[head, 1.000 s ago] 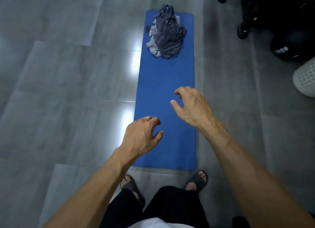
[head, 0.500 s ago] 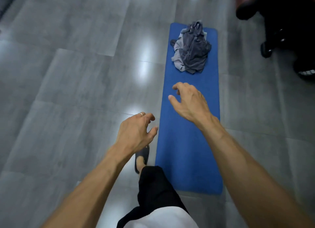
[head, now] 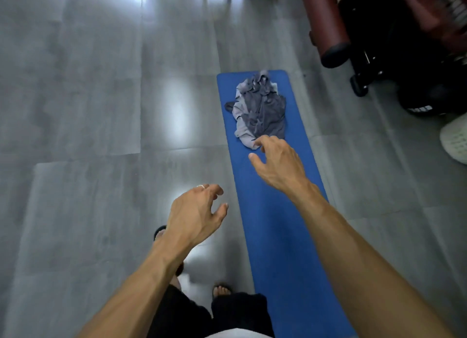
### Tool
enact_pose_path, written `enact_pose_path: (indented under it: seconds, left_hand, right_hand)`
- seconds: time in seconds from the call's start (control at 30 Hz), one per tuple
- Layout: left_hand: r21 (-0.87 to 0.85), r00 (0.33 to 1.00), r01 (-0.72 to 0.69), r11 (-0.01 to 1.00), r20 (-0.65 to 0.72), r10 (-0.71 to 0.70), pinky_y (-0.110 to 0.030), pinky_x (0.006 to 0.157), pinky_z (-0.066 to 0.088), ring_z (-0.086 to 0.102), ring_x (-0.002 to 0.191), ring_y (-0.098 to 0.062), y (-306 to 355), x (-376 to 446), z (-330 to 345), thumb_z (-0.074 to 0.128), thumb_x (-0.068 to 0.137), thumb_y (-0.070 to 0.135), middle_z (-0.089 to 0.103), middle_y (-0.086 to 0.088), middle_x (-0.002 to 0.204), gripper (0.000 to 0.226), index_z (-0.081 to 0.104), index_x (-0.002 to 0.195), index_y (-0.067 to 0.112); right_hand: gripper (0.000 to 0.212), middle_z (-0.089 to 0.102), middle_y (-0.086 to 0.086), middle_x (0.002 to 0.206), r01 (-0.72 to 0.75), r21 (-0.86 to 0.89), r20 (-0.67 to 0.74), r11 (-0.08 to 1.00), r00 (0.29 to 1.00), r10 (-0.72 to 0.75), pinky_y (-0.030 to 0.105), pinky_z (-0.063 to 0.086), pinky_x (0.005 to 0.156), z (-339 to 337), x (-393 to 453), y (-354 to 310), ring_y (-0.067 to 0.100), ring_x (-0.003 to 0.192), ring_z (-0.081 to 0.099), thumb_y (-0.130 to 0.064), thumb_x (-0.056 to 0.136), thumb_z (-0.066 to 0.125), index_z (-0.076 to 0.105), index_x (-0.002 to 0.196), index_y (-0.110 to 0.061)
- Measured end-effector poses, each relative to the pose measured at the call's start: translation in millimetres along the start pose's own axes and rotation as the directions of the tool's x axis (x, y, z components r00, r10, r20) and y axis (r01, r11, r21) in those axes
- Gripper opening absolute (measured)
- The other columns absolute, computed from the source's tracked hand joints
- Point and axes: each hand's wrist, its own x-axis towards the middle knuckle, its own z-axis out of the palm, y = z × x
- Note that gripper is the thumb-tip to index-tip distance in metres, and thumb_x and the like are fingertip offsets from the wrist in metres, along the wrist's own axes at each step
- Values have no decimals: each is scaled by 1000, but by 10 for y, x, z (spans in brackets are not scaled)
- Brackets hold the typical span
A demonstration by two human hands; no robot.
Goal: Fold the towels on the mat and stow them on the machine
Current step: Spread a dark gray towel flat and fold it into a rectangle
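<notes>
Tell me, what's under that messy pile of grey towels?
The crumpled pile of grey towels lies on the long blue foam mat, near its far end. Whatever sits inside or beneath the heap is covered.

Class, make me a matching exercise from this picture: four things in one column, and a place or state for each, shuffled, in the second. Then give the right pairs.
Things
1. pile of towels
2. mat
3. left hand
4. basket

Places or states
A. white, at the right edge of the view
B. blue, flat on the grey floor
C. crumpled, at the far end of the mat
D. empty, over the floor beside the mat

Pairs: 1-C, 2-B, 3-D, 4-A
</notes>
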Motion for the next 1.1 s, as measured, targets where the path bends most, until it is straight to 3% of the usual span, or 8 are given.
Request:
enact_pose_path:
  seconds: [0.23, 0.47, 0.67, 0.9, 1.0, 1.1]
  left_hand:
    - [59, 965, -208, 976, 172, 195, -27, 72, 46, 62, 101, -14, -558, 1883, -159, 52, 91, 44, 64, 10, 114, 34, 58, 119, 27]
    - [117, 905, -346, 931, 304, 298, -34, 78, 53, 63, 101, -18, -508, 3762, 113, 54, 89, 41, 65, 5, 114, 34, 57, 120, 27]
    - [153, 870, -401, 903, 372, 323, -36, 82, 54, 64, 101, -16, -423, 5376, 894, 53, 91, 43, 64, 5, 117, 36, 55, 123, 25]
    - [161, 793, -552, 818, 405, 455, -37, 78, 53, 59, 101, -20, -399, 7183, 2117, 55, 89, 33, 60, 4, 115, 31, 54, 120, 26]
    - [173, 749, -629, 758, 397, 531, -32, 76, 44, 52, 109, -22, -371, 7984, 2674, 55, 89, 26, 55, 0, 118, 39, 51, 128, 24]
    - [308, 707, -704, 640, 393, 588, -35, 88, 35, 47, 116, -26, -341, 8627, 3139, 57, 85, 25, 51, -3, 127, 53, 45, 137, 22]
  right_hand:
    - [32, 60, 5, 110, -246, 25, -55, 969, 967, 247, 42, 46, 87, 276, 1477, 210, 26, 104, 54, -35, 94, 54, 56, 117, -13]
    - [31, 59, 4, 112, -389, 131, -55, 912, 916, 398, 42, 47, 86, 494, 2867, 996, 25, 105, 54, -35, 95, 53, 55, 118, -15]
    - [38, 58, 6, 120, -448, 211, -23, 869, 886, 463, 38, 46, 87, 980, 4102, 2123, 25, 108, 55, -37, 95, 55, 53, 126, -14]
    - [37, 56, 5, 119, -547, 251, 36, 798, 829, 557, 38, 47, 85, 2080, 5123, 3397, 24, 106, 54, -37, 96, 54, 52, 125, -15]
    - [35, 56, 6, 120, -604, 282, 46, 745, 784, 619, 41, 47, 89, 2601, 5490, 3852, 25, 109, 53, -33, 96, 54, 52, 126, -15]
    - [36, 52, 7, 125, -626, 328, 13, 707, 752, 660, 41, 45, 93, 3071, 5923, 4235, 26, 113, 53, -25, 98, 53, 49, 132, -16]
